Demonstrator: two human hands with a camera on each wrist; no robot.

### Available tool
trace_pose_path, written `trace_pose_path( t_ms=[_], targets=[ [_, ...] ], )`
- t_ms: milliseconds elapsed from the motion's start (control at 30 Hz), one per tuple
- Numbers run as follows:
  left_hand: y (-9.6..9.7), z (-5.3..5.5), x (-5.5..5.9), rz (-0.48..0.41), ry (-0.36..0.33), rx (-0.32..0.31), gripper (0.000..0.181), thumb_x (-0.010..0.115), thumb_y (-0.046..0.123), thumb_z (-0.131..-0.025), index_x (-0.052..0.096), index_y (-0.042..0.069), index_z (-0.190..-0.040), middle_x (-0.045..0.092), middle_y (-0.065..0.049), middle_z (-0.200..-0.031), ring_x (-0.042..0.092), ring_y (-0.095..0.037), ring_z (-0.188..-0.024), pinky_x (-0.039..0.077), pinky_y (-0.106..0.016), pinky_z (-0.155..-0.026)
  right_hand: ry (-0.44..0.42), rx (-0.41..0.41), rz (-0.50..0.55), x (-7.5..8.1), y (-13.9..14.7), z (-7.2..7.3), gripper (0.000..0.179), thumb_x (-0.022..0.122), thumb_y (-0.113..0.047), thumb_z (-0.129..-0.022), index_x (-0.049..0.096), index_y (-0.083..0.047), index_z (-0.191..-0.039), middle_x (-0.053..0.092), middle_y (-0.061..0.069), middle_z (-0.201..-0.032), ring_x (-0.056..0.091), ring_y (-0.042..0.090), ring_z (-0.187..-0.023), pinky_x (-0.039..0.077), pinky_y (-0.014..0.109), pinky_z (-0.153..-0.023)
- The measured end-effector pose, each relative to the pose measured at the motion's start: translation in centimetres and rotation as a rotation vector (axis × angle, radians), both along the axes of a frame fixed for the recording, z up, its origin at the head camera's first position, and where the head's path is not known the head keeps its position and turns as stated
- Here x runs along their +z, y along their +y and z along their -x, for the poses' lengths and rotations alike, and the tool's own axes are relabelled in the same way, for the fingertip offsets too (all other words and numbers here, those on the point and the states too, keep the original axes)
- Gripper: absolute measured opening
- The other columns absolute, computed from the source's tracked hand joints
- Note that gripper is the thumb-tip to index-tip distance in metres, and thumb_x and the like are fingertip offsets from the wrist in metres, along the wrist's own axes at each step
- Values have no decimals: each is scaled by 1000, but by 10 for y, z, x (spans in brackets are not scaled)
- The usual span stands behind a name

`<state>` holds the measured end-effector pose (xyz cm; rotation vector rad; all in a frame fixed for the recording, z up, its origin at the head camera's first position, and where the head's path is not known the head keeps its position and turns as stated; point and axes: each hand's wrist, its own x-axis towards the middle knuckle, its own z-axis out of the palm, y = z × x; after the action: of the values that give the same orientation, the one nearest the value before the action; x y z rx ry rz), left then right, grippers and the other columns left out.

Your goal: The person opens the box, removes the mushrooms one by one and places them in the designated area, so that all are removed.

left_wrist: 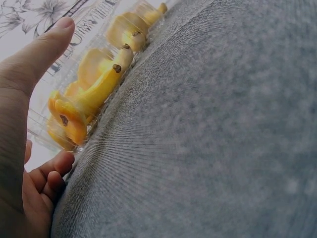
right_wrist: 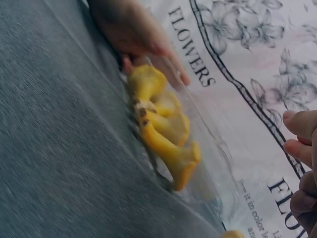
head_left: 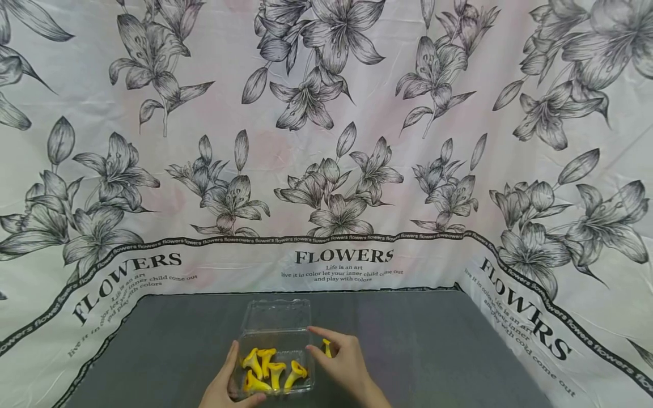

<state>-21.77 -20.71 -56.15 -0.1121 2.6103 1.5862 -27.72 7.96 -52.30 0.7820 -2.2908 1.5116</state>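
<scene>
A clear plastic clamshell box [head_left: 275,391] stands on the grey table with its lid [head_left: 277,315] raised toward the back. Several yellow chanterelle mushrooms [head_left: 277,374] lie in its base. My left hand [head_left: 223,378] holds the box at its near left corner, thumb along the front and fingers along the left side. At the right rim is my right hand [head_left: 343,362], index finger and thumb stretched apart, nothing pinched between them. Partly hidden behind that hand, another yellow mushroom [head_left: 327,348] lies outside the box. The left wrist view shows mushrooms [left_wrist: 99,94] through the clear wall.
Grey cloth [head_left: 433,345] covers the table around the box. A white curtain [head_left: 342,272] with printed lilies and lettering encloses the table at the back and both sides.
</scene>
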Motion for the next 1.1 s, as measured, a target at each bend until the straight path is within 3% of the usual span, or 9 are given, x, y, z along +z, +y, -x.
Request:
trace_pose_path(
  t_ms=[333, 533, 700, 733, 767, 833, 900, 967, 1100],
  targets=[
    [-1, -1, -2, -25, 7, -7, 121, 89, 39, -86, 9, 8, -172, 6, -26, -176, 40, -16, -61, 40, -29, -58, -88, 88, -108, -11, -12, -8, 37, 87, -24, -91, 80, -9, -124, 27, -15, -49, 14, -10, -42, 21, 11, -43],
    [-1, 0, -2, -29, 1, -7, 122, 89, 40, -86, 9, 8, -172, 7, -26, -176, 39, -16, -60, 39, -29, -58, -199, 107, -137, -9, -14, -10, 39, 87, -25, -89, 80, -4, -121, 56, -4, -58, 18, -6, -39, 24, 16, -43],
    [-1, 1, -1, -26, -4, -7, 122, 89, 41, -86, 8, 9, -172, 8, -25, -176, 39, -16, -60, 39, -29, -58, -228, 98, -146, -7, -15, -11, 37, 88, -24, -88, 81, -3, -118, 64, 8, -61, 20, -3, -37, 24, 16, -42],
    [-1, 1, -1, -25, -3, -7, 122, 89, 41, -86, 8, 9, -172, 9, -25, -176, 39, -16, -60, 39, -29, -58, -231, 92, -156, -7, -15, -11, 36, 89, -24, -88, 82, -4, -117, 69, 9, -66, 21, -2, -39, 26, 17, -43],
    [-1, 1, -1, -21, -3, -6, 122, 89, 41, -86, 8, 9, -172, 9, -25, -176, 40, -16, -60, 39, -30, -58, -233, 86, -173, -6, -15, -10, 35, 89, -24, -88, 82, -5, -116, 74, 9, -73, 32, -2, -40, 32, 18, -44],
    [-2, 1, -1, -16, -3, -2, 122, 89, 41, -86, 9, 9, -172, 10, -25, -176, 40, -16, -61, 39, -30, -58, -239, 73, -214, -4, -17, -10, 32, 89, -25, -88, 83, -6, -113, 82, 7, -92, 55, 3, -52, 45, 21, -52],
    [-2, 1, -1, -13, -1, -2, 122, 89, 41, -85, 9, 8, -172, 10, -26, -176, 41, -17, -61, 39, -30, -59, -246, 62, -247, -3, -18, -10, 30, 89, -25, -87, 84, -7, -111, 83, 3, -107, 72, 12, -73, 55, 25, -64],
    [-2, 1, -1, -12, -2, -3, 122, 89, 41, -85, 9, 8, -172, 9, -26, -176, 41, -17, -61, 39, -30, -59, -250, 51, -280, -1, -20, -10, 28, 89, -24, -87, 85, -8, -109, 83, 1, -106, 77, 18, -98, 60, 30, -76],
    [-2, 1, -1, -17, -4, -10, 122, 89, 41, -86, 8, 8, -172, 9, -26, -176, 41, -17, -61, 39, -30, -59, -252, 44, -326, 2, -22, -10, 24, 90, -22, -86, 86, -10, -106, 83, -1, -103, 78, 20, -99, 61, 33, -80]
  ],
)
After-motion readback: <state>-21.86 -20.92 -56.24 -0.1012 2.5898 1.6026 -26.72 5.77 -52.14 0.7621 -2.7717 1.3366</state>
